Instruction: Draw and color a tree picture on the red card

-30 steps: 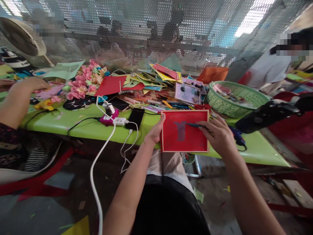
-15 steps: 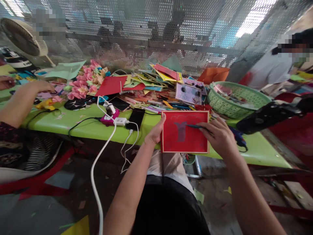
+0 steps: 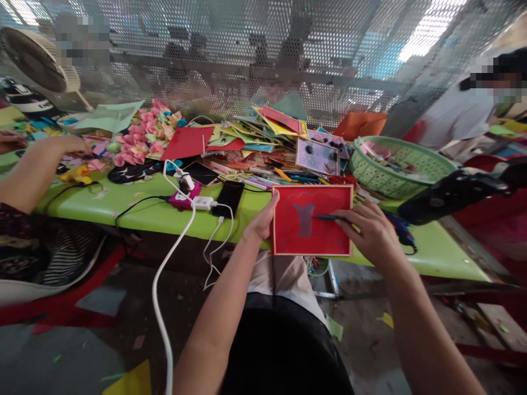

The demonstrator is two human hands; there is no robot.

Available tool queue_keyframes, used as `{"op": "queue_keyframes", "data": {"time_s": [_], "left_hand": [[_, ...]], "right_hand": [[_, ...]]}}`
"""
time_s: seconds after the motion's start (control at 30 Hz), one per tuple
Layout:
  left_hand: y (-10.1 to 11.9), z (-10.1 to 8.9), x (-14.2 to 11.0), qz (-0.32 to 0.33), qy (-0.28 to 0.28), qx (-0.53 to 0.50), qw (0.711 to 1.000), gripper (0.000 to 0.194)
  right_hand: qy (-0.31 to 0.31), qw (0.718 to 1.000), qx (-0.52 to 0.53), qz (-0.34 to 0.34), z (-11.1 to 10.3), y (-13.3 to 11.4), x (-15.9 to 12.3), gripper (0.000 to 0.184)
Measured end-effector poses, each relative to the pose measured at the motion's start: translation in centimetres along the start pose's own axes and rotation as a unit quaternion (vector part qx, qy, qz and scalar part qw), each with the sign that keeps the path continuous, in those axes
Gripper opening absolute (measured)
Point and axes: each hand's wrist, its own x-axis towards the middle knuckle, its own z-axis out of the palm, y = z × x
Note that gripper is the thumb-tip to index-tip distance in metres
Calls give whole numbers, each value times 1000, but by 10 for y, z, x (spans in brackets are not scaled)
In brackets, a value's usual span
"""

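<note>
My left hand (image 3: 263, 219) grips the left edge of a red framed board (image 3: 329, 241), thumb on its front. The board has a thin pale wooden border and is tilted up at the table's front edge. On it are a purple tree-trunk shape (image 3: 304, 219) and a faint cloudy outline above. Between the fingers of my right hand (image 3: 366, 227) is a dark pen-like stick (image 3: 325, 217), its tip against or just over the right side of the trunk shape. Whether it is a pen or a pencil I cannot tell.
On the green table (image 3: 436, 258) lie a phone (image 3: 229, 198), a purple power socket (image 3: 185, 197) with white cables, paper flowers (image 3: 140, 137), paper sheets and pencils. A green basket (image 3: 395, 170) stands right. At left another person's arm (image 3: 37, 170) reaches over the table.
The stick's tip has moved slightly down along the right side of the trunk shape, with my right hand shifting a little. My left hand keeps its hold on the board.
</note>
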Motion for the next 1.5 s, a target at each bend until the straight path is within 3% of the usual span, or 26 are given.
{"op": "queue_keyframes", "data": {"time_s": [0.53,0.7,0.87,1.17,1.5], "left_hand": [[-1,1,-1,11,28,22,999,71],[-1,1,-2,12,12,9,1000,70],[-1,2,-2,11,35,17,999,69],[-2,-9,5,10,-17,0,1000,69],[-2,-14,7,-7,-20,10,1000,63]], "right_hand": [[3,999,-32,17,-4,3,4,26],[0,1000,-11,6,-3,2,4,25],[1,1000,-13,15,-4,0,7,27],[-20,1000,7,18,-4,-2,5,27],[-42,999,6,0,-4,-1,-2,26]]}}
